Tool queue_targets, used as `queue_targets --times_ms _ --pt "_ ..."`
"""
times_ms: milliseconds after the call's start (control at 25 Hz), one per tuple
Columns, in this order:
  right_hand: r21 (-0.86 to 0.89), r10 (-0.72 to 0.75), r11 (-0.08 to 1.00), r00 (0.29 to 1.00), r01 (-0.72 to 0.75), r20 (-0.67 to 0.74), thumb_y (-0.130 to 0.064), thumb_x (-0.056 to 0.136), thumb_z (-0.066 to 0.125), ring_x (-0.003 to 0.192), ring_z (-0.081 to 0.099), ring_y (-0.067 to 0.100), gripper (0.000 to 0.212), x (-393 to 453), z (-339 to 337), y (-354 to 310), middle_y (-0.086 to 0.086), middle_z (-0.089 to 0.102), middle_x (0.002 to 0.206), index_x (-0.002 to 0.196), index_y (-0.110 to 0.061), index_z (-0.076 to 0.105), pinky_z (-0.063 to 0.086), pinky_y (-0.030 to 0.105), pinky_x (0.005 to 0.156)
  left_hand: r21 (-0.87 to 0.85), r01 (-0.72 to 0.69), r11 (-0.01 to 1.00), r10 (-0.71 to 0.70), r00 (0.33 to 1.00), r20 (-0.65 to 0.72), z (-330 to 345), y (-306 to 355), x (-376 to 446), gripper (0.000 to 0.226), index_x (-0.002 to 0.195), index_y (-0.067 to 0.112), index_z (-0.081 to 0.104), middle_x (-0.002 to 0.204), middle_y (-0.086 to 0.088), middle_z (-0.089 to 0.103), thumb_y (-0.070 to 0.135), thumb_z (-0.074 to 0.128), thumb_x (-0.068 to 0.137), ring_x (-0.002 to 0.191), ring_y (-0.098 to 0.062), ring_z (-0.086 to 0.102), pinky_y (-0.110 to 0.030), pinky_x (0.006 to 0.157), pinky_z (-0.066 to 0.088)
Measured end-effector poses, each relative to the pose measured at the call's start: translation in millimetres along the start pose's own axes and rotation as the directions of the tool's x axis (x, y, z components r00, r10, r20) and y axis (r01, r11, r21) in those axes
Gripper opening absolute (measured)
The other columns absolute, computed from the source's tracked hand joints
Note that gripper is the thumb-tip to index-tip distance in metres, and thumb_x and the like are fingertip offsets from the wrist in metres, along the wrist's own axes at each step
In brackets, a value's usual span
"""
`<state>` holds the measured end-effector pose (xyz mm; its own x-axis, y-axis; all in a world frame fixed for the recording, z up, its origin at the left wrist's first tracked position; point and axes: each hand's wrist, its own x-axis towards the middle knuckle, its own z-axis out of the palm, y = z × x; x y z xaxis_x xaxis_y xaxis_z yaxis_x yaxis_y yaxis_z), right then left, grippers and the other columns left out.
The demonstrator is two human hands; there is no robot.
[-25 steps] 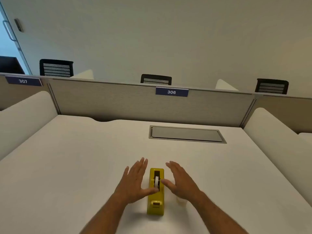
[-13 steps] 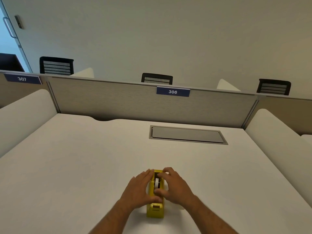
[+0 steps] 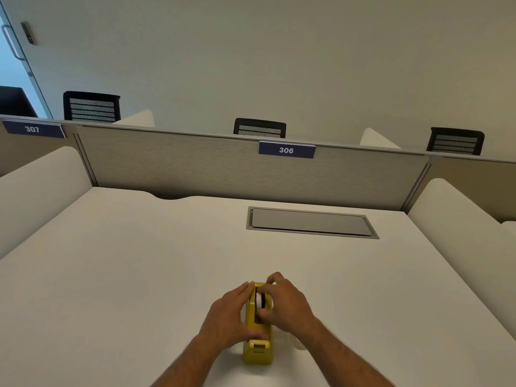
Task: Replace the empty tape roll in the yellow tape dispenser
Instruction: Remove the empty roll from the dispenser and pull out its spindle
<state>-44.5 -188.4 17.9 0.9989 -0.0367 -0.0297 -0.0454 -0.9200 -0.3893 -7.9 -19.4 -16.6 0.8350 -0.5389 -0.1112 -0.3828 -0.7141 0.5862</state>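
The yellow tape dispenser (image 3: 258, 351) stands on the white desk (image 3: 139, 275), near its front edge, cutter end toward me. My left hand (image 3: 230, 317) clasps the dispenser's left side, thumb across its top. My right hand (image 3: 284, 303) reaches over from the right, with fingertips pinching the white roll (image 3: 260, 300) that sits in the dispenser's slot. A pale, translucent tape roll (image 3: 297, 343) lies on the desk just right of the dispenser, mostly hidden under my right forearm.
A grey recessed cover plate (image 3: 311, 222) is set in the desk farther back. A beige partition (image 3: 223, 169) labelled 306 closes the far side, with white side dividers (image 3: 460, 216) left and right. Black chair backs show behind the partition.
Both hands went from open on either side of the dispenser to closing on it. The right fingers now pinch the white roll, which sits a little higher in the slot.
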Motion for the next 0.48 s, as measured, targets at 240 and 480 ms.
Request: queue_targets --times_ms 240,480 --pt "0.049 -0.02 0.999 0.999 0.021 -0.03 -0.048 0.078 0.07 0.101 0.055 0.011 0.045 0.7 -0.5 0.7 -0.007 0.059 0.117 0.12 -0.033 0.063 0.051 0.024 0.082 0.015 0.012 1.0 -0.012 1.0 -0.003 0.3 0.6 0.6 0.129 0.15 0.041 0.011 0.16 0.014 0.022 0.092 0.06 0.042 0.144 -0.011 0.029 -0.033 0.115 0.031" --pt "0.151 0.03 0.988 0.997 -0.02 -0.065 -0.046 0.081 0.07 0.11 0.057 0.012 0.05 -1.1 -4.4 2.6 -0.007 0.066 0.124 0.127 -0.03 0.06 0.047 0.026 0.095 0.012 0.024 1.0 -0.024 1.0 -0.005 -0.6 3.7 0.0 0.128 0.151 0.038 0.013 0.16 0.013 0.022 0.086 0.066 0.045 0.144 -0.012 0.027 -0.034 0.115 0.031"
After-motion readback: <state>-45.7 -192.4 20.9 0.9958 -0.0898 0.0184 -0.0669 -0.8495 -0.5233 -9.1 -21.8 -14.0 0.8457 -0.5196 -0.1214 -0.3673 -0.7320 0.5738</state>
